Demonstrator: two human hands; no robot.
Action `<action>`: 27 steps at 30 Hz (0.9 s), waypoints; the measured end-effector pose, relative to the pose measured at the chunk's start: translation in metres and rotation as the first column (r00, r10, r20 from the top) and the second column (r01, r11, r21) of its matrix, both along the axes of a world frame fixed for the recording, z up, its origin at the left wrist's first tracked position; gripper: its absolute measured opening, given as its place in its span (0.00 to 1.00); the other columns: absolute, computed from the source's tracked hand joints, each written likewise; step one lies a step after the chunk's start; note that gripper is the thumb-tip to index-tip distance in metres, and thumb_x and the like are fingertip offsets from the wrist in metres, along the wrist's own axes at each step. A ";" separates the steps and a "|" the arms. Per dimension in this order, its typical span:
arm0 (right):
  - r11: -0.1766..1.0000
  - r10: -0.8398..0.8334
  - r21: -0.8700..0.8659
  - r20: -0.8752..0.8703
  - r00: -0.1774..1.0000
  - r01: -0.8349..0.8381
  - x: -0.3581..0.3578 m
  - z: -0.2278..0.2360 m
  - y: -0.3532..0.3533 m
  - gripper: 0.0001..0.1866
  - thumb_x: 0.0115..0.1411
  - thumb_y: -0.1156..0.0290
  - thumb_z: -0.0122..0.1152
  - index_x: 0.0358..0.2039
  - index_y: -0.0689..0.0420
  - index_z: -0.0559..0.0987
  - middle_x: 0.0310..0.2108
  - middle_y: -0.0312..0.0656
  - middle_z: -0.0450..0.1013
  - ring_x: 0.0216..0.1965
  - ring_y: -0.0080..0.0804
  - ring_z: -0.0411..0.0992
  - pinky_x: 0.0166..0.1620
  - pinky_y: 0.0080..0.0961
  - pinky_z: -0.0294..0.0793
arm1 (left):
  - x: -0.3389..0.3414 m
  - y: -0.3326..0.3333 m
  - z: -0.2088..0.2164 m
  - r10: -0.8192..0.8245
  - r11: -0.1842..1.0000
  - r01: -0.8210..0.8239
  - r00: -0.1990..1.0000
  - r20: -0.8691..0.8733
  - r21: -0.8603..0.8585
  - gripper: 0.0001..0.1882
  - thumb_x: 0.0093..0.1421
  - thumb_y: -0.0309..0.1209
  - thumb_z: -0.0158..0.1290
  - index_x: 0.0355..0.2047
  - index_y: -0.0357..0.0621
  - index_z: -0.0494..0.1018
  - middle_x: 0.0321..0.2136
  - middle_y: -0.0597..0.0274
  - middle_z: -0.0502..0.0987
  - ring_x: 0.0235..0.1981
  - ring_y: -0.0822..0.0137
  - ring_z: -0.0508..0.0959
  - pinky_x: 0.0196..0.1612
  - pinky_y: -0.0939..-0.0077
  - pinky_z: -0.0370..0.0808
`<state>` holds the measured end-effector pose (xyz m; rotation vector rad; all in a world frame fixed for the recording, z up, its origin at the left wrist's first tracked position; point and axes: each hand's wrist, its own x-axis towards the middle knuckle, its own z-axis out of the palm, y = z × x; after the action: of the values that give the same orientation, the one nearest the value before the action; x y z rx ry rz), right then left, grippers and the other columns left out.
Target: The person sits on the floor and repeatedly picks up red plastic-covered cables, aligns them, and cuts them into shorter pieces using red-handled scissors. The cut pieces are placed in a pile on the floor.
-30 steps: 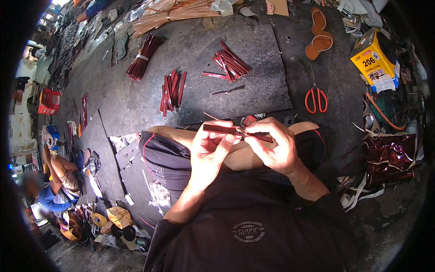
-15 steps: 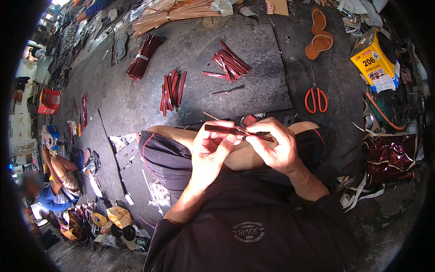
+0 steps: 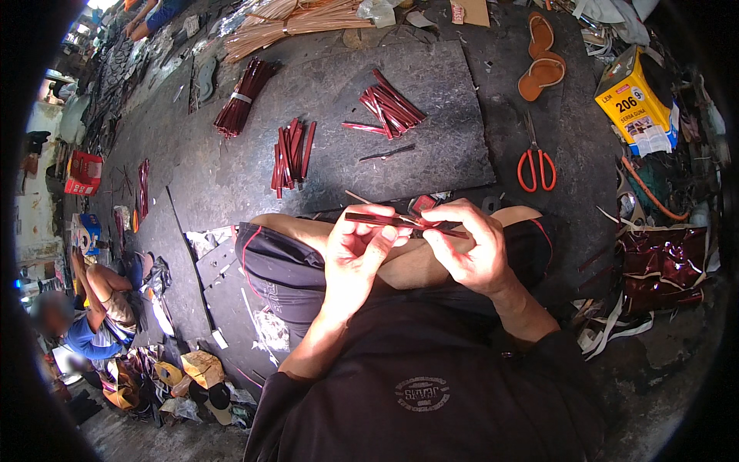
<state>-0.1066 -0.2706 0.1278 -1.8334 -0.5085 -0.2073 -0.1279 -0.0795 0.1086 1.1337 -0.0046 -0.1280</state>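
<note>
Over my lap, my left hand pinches a narrow, glossy dark red strip between thumb and fingers. My right hand grips the same strip near its other end, with thumb and forefinger pressed together. The strip lies nearly level across both hands, and its middle is partly covered by fingertips. Beyond the hands, on a dark board, lie a small pile of cut red strips, a second loose pile and a banded red bundle. A thin dark tool or strip lies below the second pile.
Scissors with red handles lie right of the board, below brown sandals. A yellow can and shiny red sheet material sit at the right. Another person sits at the far left. Tan strips lie at the back.
The strip has turned or folded, so its left end looks narrower than before. Both hands stay almost in place and keep their hold.
</note>
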 end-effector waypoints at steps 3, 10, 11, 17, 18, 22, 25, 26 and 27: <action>1.000 -0.006 0.000 -0.005 1.000 0.006 0.000 -0.003 -0.001 0.13 0.52 0.83 0.66 0.39 0.62 0.78 0.35 0.45 0.78 0.35 0.37 0.78 0.40 0.29 0.76 | 0.000 0.000 0.001 -0.002 1.000 0.002 1.000 -0.004 0.002 0.13 0.65 0.18 0.51 0.50 0.35 0.68 0.41 0.54 0.79 0.42 0.67 0.81 0.47 0.74 0.80; 1.000 -0.007 0.003 0.008 1.000 0.007 0.000 -0.004 -0.002 0.12 0.53 0.81 0.67 0.39 0.60 0.79 0.34 0.44 0.78 0.35 0.37 0.77 0.40 0.30 0.76 | 0.000 -0.001 0.003 -0.008 1.000 0.009 1.000 -0.005 0.005 0.12 0.65 0.18 0.50 0.49 0.36 0.68 0.41 0.54 0.79 0.42 0.67 0.81 0.47 0.74 0.79; 1.000 -0.008 0.003 0.007 1.000 0.008 0.000 -0.004 -0.002 0.12 0.53 0.81 0.67 0.39 0.60 0.79 0.34 0.44 0.78 0.35 0.37 0.77 0.40 0.30 0.76 | 0.000 -0.001 0.003 -0.010 1.000 0.010 1.000 -0.006 0.004 0.12 0.65 0.18 0.50 0.49 0.36 0.68 0.41 0.54 0.79 0.42 0.67 0.81 0.48 0.74 0.79; 1.000 -0.014 0.001 -0.005 1.000 0.014 -0.001 -0.004 -0.002 0.12 0.53 0.81 0.67 0.39 0.59 0.79 0.34 0.44 0.78 0.35 0.37 0.77 0.42 0.31 0.76 | 0.000 -0.001 0.004 -0.016 1.000 0.016 1.000 0.001 0.005 0.12 0.65 0.18 0.50 0.49 0.36 0.68 0.41 0.55 0.79 0.43 0.68 0.80 0.48 0.74 0.79; 1.000 -0.014 -0.002 0.002 1.000 0.014 -0.001 -0.005 -0.002 0.12 0.53 0.81 0.67 0.39 0.59 0.79 0.34 0.44 0.78 0.35 0.38 0.77 0.42 0.31 0.76 | -0.001 -0.001 0.003 -0.015 1.000 0.015 1.000 0.000 0.007 0.12 0.65 0.18 0.50 0.49 0.36 0.68 0.41 0.55 0.79 0.43 0.68 0.80 0.48 0.74 0.79; 1.000 -0.015 -0.015 0.000 1.000 0.016 -0.001 -0.006 -0.003 0.12 0.53 0.80 0.67 0.39 0.59 0.79 0.34 0.43 0.78 0.35 0.38 0.77 0.44 0.32 0.76 | 0.000 -0.001 0.002 -0.012 1.000 0.011 1.000 -0.012 -0.008 0.12 0.65 0.19 0.51 0.49 0.36 0.68 0.41 0.55 0.79 0.42 0.69 0.80 0.48 0.75 0.79; 1.000 -0.004 -0.014 -0.015 1.000 0.004 -0.002 -0.006 -0.002 0.12 0.53 0.79 0.68 0.39 0.58 0.79 0.35 0.42 0.78 0.38 0.38 0.77 0.46 0.32 0.75 | 0.001 -0.002 0.003 -0.009 0.999 0.009 1.000 0.003 -0.032 0.13 0.64 0.19 0.52 0.49 0.36 0.68 0.40 0.56 0.79 0.41 0.69 0.80 0.48 0.75 0.79; 0.998 -0.006 -0.058 0.022 1.000 0.007 0.000 -0.003 -0.001 0.13 0.52 0.80 0.68 0.39 0.59 0.79 0.36 0.42 0.77 0.38 0.37 0.77 0.46 0.31 0.75 | 0.001 -0.002 0.004 0.009 1.000 -0.009 1.000 0.007 0.006 0.13 0.64 0.19 0.52 0.49 0.36 0.68 0.40 0.56 0.79 0.41 0.70 0.80 0.48 0.75 0.78; 0.995 -0.005 -0.102 0.058 0.998 0.011 0.003 0.002 0.000 0.14 0.51 0.81 0.68 0.40 0.60 0.79 0.37 0.43 0.77 0.39 0.36 0.77 0.45 0.30 0.75 | 0.001 -0.003 0.004 0.027 0.999 -0.028 1.000 0.012 0.044 0.13 0.64 0.19 0.53 0.49 0.36 0.69 0.40 0.57 0.79 0.41 0.70 0.80 0.48 0.75 0.78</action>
<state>-0.1040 -0.2702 0.1297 -1.9337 -0.5608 -0.2447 -0.1265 -0.0824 0.1128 1.1785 0.0034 -0.0976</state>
